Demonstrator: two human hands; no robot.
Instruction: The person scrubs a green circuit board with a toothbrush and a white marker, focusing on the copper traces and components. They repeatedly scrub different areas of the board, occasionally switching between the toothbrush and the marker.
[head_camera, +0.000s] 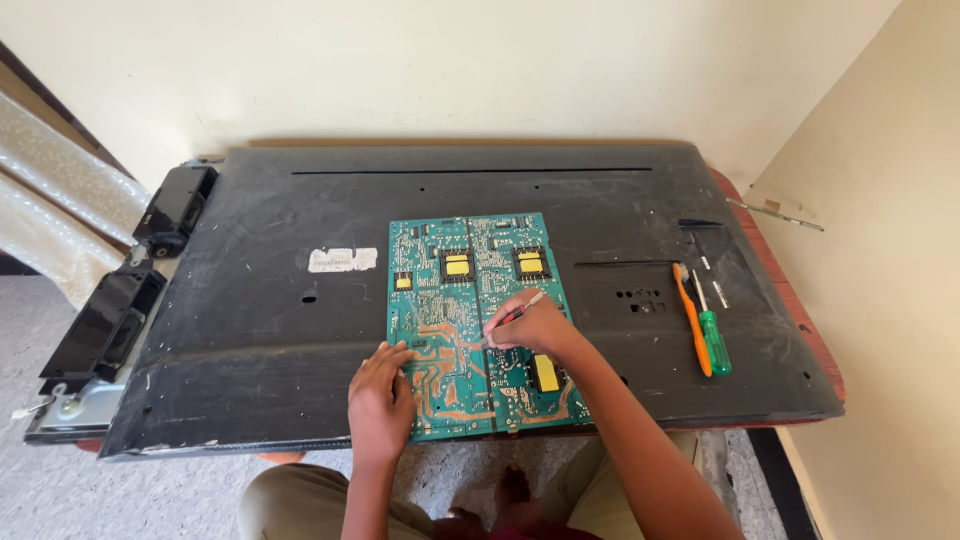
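The green circuit board (480, 325) lies flat in the middle of the big black back panel (260, 300), with its long side running from near me to far away. My right hand (535, 325) is right on top of it, fingers pinched around a thin tool (515, 317). The tool slants, with its tip pointing down and left at the copper lines near the middle of the board. My left hand (380, 395) rests on the near left corner of the board, fingers spread flat and pressing down. So my right hand is the closer one to the working spot. Well off to the right lie an orange toothbrush (692, 320) and a green screwdriver (713, 335), side by side.
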